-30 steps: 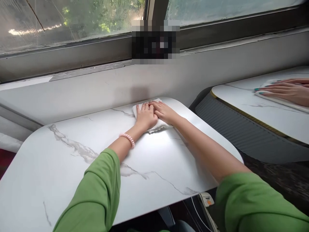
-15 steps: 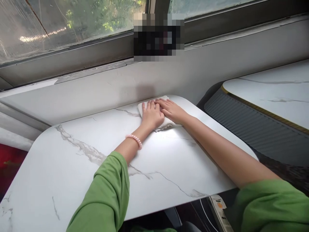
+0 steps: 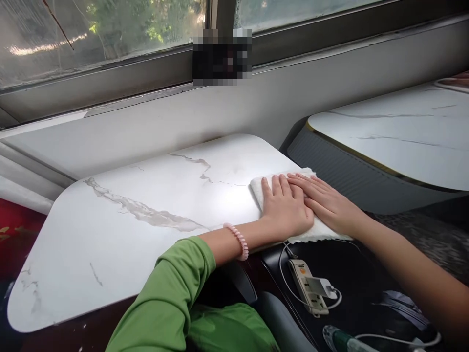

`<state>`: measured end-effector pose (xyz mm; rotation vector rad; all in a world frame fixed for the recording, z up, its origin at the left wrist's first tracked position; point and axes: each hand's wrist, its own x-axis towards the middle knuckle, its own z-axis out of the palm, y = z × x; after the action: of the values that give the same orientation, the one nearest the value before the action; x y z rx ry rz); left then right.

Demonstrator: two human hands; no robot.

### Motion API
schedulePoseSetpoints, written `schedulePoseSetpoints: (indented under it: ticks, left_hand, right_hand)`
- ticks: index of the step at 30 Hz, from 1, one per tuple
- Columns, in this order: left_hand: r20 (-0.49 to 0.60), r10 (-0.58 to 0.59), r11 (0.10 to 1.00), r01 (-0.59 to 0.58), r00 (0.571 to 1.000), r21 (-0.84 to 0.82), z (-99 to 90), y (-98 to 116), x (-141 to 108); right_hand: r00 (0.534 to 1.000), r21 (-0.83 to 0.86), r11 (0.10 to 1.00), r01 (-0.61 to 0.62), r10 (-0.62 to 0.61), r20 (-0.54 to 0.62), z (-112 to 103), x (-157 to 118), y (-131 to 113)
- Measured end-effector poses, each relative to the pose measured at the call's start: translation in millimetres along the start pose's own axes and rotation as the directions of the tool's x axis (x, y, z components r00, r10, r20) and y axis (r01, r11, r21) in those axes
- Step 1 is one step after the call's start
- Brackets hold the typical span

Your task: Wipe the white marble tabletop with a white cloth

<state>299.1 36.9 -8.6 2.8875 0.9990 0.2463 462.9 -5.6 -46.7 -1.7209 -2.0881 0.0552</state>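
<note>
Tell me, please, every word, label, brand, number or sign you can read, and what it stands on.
None can be read.
Power strip: print near its orange spot, too small.
Red surface, left edge: gold marks, unclear whether writing.
Dark item by the window: pixelated over, nothing legible.

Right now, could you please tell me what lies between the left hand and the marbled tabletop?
In the head view, a white cloth lies between the left hand and the marbled tabletop.
</note>
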Motion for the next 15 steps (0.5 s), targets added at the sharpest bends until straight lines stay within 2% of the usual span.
schedulePoseSetpoints:
  ticks: [3,6,11,15]
  left_hand:
    - [0.017,0.036,0.999,-0.036,0.999,-0.008,-0.7,9,0]
    - [0.026,0.045,0.999,-0.045,0.999,-0.015,-1.8,8,1]
    - [0.057,0.056,0.998,-0.054,0.997,-0.029,-1.7,0,11]
    - [0.04,0.041,0.999,-0.04,0.998,-0.036,0.8,-17,27]
  right_hand:
    - [1.0,-0.013,1.0,-0.019,0.018,-0.019,-3,-12,4]
    - [1.0,-0.024,0.999,-0.024,0.023,-0.016,-2,-9,6]
    - [0.999,-0.04,0.998,-0.039,0.039,-0.006,-2,7,9]
    - [0.999,-0.057,0.998,-0.034,0.035,0.017,1,32,13]
